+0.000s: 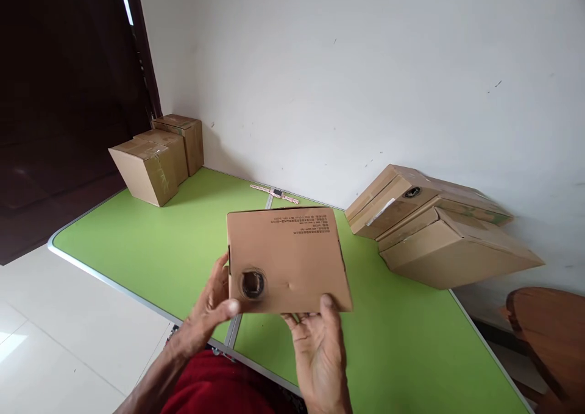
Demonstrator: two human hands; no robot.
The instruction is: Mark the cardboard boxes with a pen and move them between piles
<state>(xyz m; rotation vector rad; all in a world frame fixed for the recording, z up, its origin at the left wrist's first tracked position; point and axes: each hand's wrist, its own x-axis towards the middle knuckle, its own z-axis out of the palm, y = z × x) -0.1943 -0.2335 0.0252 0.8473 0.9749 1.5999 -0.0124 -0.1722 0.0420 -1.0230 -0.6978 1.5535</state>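
Observation:
A brown cardboard box (292, 255) is held up over the table, its printed face turned toward me. The printing near its top edge looks upside down, and a dark ring-shaped mark surrounds a hole at its lower left. My left hand (212, 301) grips the box at the lower left corner, thumb in front and the other fingers partly hidden behind it. My right hand (320, 347) holds the bottom edge on the right, thumb on the front face and fingers underneath.
The green folding table (105, 231) stands against a white wall. Several cardboard boxes (159, 158) stand at its far left; more boxes (439, 231) lean together at the right. A pink-strapped watch (276, 193) lies at the back edge. A wooden stool (548, 335) stands at the right.

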